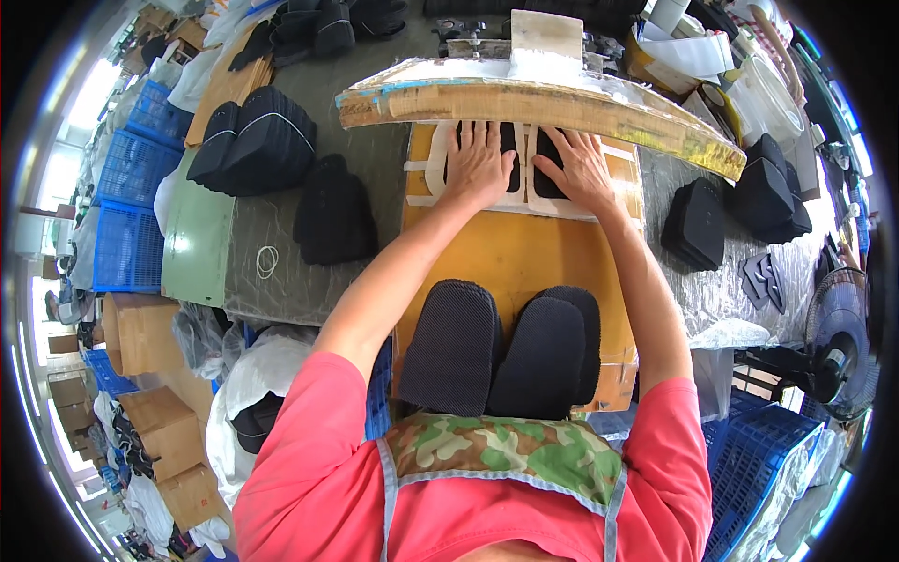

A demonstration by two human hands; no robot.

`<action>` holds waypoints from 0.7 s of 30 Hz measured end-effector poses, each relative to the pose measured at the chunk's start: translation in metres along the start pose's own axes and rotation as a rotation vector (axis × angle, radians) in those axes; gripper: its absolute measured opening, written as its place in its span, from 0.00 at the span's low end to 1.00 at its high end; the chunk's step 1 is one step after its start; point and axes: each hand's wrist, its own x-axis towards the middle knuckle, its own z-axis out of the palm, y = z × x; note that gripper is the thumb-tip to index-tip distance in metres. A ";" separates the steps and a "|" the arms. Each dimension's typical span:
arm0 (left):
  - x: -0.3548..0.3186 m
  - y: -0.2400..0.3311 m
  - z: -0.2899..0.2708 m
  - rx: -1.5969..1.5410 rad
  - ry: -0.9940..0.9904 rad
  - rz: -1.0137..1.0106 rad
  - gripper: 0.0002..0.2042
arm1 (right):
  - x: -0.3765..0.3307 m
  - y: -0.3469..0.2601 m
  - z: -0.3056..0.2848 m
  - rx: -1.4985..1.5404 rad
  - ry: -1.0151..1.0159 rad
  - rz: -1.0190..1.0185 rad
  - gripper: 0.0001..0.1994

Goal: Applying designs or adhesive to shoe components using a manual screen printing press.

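Observation:
My left hand (478, 164) lies flat, fingers apart, on a black shoe-shaped piece (509, 150) set in a white template sheet (435, 173). Beside it, my right hand (582, 170) presses flat on a second black piece (545, 178) in the neighbouring white template (562, 204). Both templates rest on an orange-yellow board (524, 253), just under the raised, worn plate of a press (534, 103). Nearer to me on the board sit two stacks of black mesh insole pieces (451, 348) (545, 361).
Piles of black pieces lie on the grey table at left (253, 140) and right (698, 225). Blue crates (126, 201) and cardboard boxes (140, 332) line the left side. A fan (838, 342) and another blue crate (754, 459) stand at the right.

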 end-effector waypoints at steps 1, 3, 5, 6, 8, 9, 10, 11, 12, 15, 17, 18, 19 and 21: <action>-0.001 -0.001 0.000 -0.012 0.051 0.009 0.31 | 0.000 -0.002 0.001 -0.030 0.003 -0.018 0.30; -0.002 -0.002 0.001 0.004 0.040 -0.010 0.31 | -0.003 -0.005 0.000 -0.031 -0.011 0.004 0.31; 0.000 0.000 -0.002 0.015 0.030 -0.022 0.31 | -0.006 -0.006 0.000 -0.040 -0.023 0.031 0.31; 0.002 -0.002 -0.004 0.023 -0.037 -0.013 0.31 | -0.007 -0.007 0.000 -0.050 0.004 0.061 0.31; 0.007 -0.009 -0.014 0.102 -0.093 0.056 0.29 | -0.009 -0.004 0.000 -0.067 0.030 0.102 0.30; 0.010 -0.013 -0.019 0.098 -0.099 0.062 0.29 | -0.009 -0.003 -0.001 -0.053 0.021 0.139 0.29; 0.014 -0.023 -0.023 0.027 -0.091 0.127 0.27 | -0.008 -0.005 -0.001 -0.034 0.014 0.168 0.28; 0.018 -0.031 -0.023 -0.043 -0.081 0.191 0.26 | -0.008 -0.004 0.000 -0.032 0.015 0.167 0.28; 0.017 -0.036 -0.020 -0.027 0.077 0.303 0.24 | -0.007 -0.002 0.001 -0.005 0.025 0.177 0.27; 0.015 -0.041 -0.007 -0.005 0.106 0.315 0.23 | -0.011 0.008 0.000 0.028 0.026 0.152 0.26; 0.013 -0.042 -0.004 0.006 0.093 0.294 0.23 | -0.015 0.010 -0.003 0.044 0.013 0.109 0.26; 0.012 -0.043 -0.002 0.023 0.083 0.270 0.23 | -0.017 0.010 -0.004 -0.002 -0.007 0.084 0.26; 0.011 -0.041 -0.002 0.017 0.082 0.273 0.23 | -0.019 0.010 -0.006 -0.050 -0.025 0.060 0.26; 0.011 -0.038 -0.003 0.049 0.098 0.280 0.22 | -0.019 0.010 -0.007 -0.078 -0.017 0.074 0.26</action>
